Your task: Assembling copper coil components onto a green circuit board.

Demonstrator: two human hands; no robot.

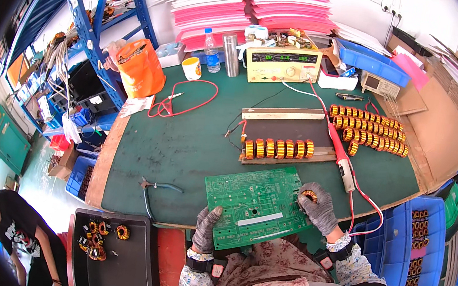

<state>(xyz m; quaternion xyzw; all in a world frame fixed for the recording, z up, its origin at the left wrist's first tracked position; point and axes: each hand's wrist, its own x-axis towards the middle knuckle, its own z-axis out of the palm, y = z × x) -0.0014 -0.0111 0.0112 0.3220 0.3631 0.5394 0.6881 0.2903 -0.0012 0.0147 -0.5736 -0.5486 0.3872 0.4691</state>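
A large green circuit board (251,198) is tilted over the near edge of the green-topped table. My left hand (206,230), in a grey glove, is closed on the board's left edge with the thumb on top. At the right edge, my gloved right hand (319,213) pinches a copper-wound toroidal coil (309,195). Whether that hand also touches the board is hard to see. Beyond the board, a row of several toroidal coils (278,149) stands along a wooden-railed fixture (282,114).
A red-and-white probe (344,169) lies right of the fixture, near more rows of coils (372,130). Pliers (151,190) rest left of the board. Behind stands a yellow test instrument (282,65). A black tray (121,265) holds several coils; another person (21,233) is at lower left.
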